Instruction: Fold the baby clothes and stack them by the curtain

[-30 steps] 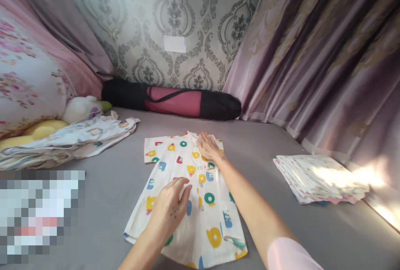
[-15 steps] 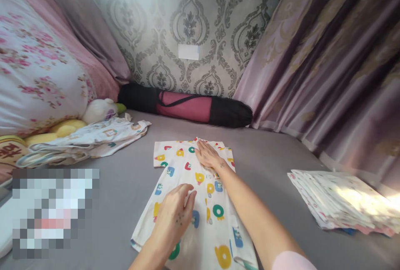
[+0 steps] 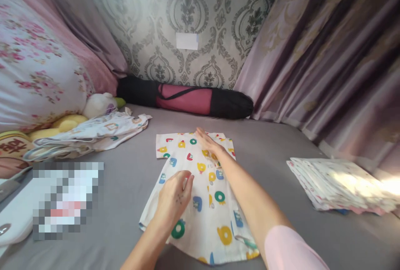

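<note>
A small white garment with short sleeves and a coloured letter-like print lies spread on the grey sheet, its collar end away from me. My right hand rests on its upper part near the neckline, fingers stretched out and the hand tilted on edge. Over the garment's left middle is my left hand, with fingers curled and the thumb near the index finger; whether it pinches any cloth is hidden. The garment's lower right edge is slightly folded and wavy.
A folded stack of cloths lies at the right. Loose printed clothes sit at the left by a plush toy and floral pillow. A black and pink rolled bag lies along the wall. A blurred-out item is at the lower left.
The view has tilted down slightly, showing the garment's whole bottom hem. My right hand has turned from lying flat to more on its edge near the collar. My left hand keeps nearly the same pose.
</note>
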